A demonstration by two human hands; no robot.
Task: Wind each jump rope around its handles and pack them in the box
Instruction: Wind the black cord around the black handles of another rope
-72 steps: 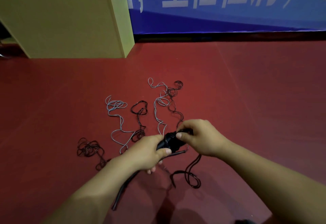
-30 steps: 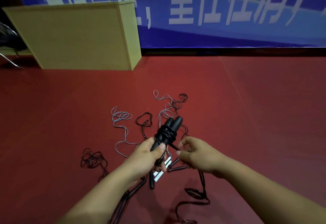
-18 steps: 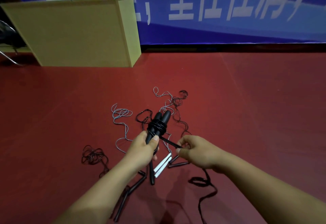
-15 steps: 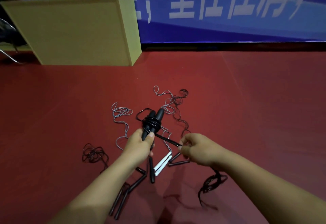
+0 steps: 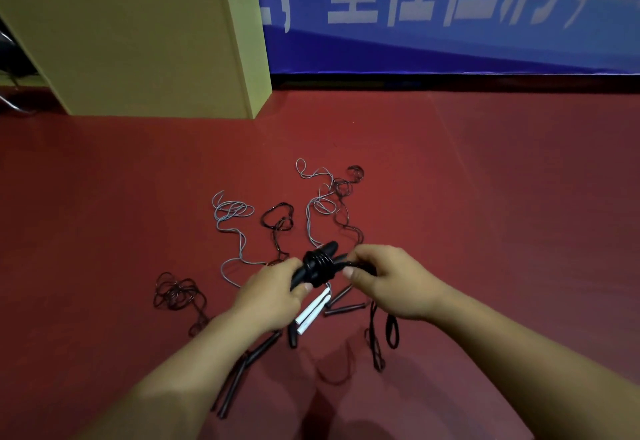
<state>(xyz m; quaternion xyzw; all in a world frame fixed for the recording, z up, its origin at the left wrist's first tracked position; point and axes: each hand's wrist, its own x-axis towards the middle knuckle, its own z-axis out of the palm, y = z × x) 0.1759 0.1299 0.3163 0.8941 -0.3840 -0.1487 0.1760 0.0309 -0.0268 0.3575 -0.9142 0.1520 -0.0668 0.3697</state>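
Left hand point(image 5: 268, 296): curled round the lower part of the black handles point(image 5: 313, 268), held together as a pair above the floor; firm grip.
Right hand point(image 5: 388, 280): thumb and fingers pinch the black rope point(image 5: 346, 259) just beside the coil, on its right side.
Coil: several turns already lie round the middle of the handles; the handle tips stick out beyond the coil, pointing away from the person.
Slack: a loose length of the same rope point(image 5: 377, 335) hangs below the right hand and loops on the floor, so winding of this one looks well on but unfinished.
Left to do: on the floor point(image 5: 485, 197) lie grey ropes point(image 5: 232, 212) and dark ropes point(image 5: 277, 221) unwound, another dark tangle point(image 5: 175, 292), a pair of white handles point(image 5: 311, 313), dark handles point(image 5: 343, 306) beside them and more dark handles point(image 5: 242, 367) under the left forearm. None of these is wound.
Box: the yellowish box point(image 5: 138, 48) stands well apart at the far left; its inside is hidden, so whether anything is packed cannot be told.
Progress, judged: early; one rope part wound, several to go.
Surface: dark red, smooth floor.
Room: blue banner point(image 5: 450, 13) with large white characters along the back.
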